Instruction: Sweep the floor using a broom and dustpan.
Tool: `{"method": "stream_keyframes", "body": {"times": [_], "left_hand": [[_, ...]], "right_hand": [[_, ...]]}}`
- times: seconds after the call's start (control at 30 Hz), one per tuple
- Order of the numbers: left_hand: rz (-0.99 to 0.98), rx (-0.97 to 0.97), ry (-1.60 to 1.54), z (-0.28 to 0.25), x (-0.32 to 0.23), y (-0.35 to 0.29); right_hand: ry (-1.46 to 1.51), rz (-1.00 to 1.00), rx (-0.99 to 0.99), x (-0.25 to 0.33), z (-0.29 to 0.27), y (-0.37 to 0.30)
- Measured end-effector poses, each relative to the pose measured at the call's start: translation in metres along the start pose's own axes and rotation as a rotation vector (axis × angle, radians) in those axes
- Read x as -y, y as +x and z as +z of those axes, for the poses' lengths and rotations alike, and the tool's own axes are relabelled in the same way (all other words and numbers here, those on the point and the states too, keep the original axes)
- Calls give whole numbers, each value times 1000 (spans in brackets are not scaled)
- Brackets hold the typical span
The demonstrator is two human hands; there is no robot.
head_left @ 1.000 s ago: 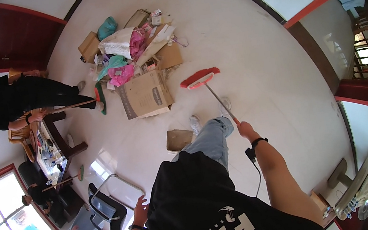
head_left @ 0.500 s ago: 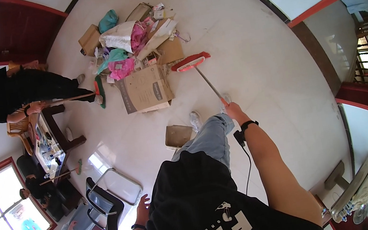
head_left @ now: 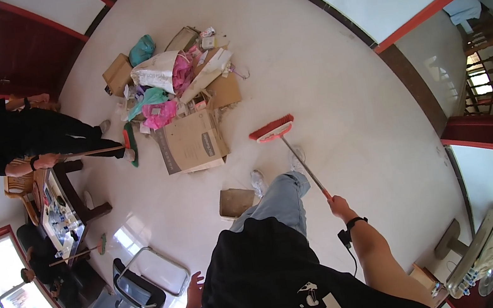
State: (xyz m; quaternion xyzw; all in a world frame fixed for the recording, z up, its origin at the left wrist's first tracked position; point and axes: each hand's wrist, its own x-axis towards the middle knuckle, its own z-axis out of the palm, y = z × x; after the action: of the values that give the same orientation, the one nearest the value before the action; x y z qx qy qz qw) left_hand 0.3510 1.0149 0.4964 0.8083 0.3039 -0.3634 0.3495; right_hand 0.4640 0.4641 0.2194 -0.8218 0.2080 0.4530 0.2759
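Observation:
My right hand is closed around the handle of a broom with red bristles and a long metal stick. Its head rests on the floor ahead of me, to the right of a large cardboard box and apart from it. Beyond that box lies a heap of rubbish: a white sack, a pink plastic bag, a teal bag and torn cardboard. Near my feet sits a small open carton. My left hand hangs beside my body, fingers loosely apart and holding nothing.
A person at the left holds a green broom beside the heap. Behind are a dark-legged table and more people. A black chair with a metal frame stands near my left hand. Red-framed walls border the floor.
My right hand has drawn the broom back toward me, so its head has moved away from the heap's right edge. My view has shifted slightly; the rubbish looks unmoved.

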Motion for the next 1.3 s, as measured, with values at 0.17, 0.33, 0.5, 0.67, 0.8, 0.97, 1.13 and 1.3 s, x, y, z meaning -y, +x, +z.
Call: {"method": "stream_keyframes", "body": {"times": [0.17,0.33,0.5,0.67,0.8,0.97,1.13,1.3], "left_hand": [[-4,37,56,-2,-3,16],[50,13,108,-3,-20,6],[-69,20,60,-1,-33,1],[13,60,85,3,-35,21],[84,97,119,-2,-30,37],[203,139,154,-13,-34,69],[317,-3,308,-28,-10,119],[77,25,39,-36,-63,158]], "right_hand": [[-135,-66,-34,36,-22,25],[-187,-190,-118,88,-70,64],[-310,-241,-126,125,-104,102],[-91,-214,-265,142,-113,135],[-1,-201,-259,132,-93,121],[14,-124,-94,96,-74,76],[-72,-94,-22,74,-39,23],[-157,-43,74,57,-31,-13]]}}
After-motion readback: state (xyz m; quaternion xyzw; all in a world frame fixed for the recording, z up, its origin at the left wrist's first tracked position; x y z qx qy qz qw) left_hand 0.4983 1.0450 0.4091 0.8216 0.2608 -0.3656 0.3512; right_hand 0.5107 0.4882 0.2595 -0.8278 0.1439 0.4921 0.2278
